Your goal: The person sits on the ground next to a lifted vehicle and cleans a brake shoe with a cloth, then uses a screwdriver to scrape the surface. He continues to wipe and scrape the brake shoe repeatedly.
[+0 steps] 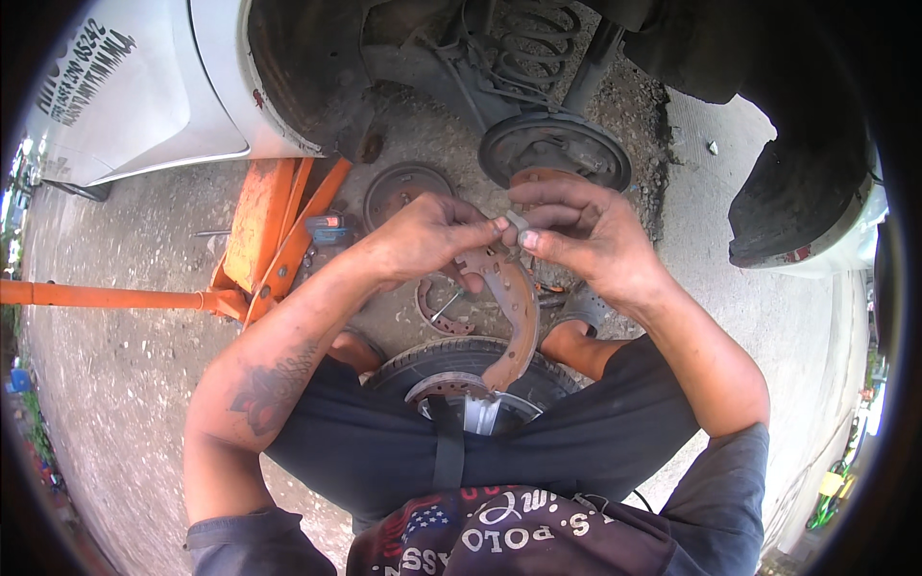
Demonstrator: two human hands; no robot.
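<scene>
Up in front of me, a curved, rusty brown brake shoe [520, 312] hangs below my left hand [427, 238], whose closed fingers grip its upper end. The shoe's lower end overlaps the wheel beneath it. Between thumb and fingers, my right hand [600, 235] pinches a small grey metal piece [516, 227] at the top of the shoe. My left thumb tip touches that piece too. Its exact kind is too small to make out. A second brake shoe [445, 385] lies on the wheel [389, 372] between my legs.
Beyond my hands is the hub with its round backing plate [495, 154], under a coil spring [538, 43]. A brake drum [408, 182] and another shoe [429, 309] lie on the ground. An orange jack [259, 226] stands left, beside a blue tool [328, 230]. White car body [144, 106] flanks the wheel well.
</scene>
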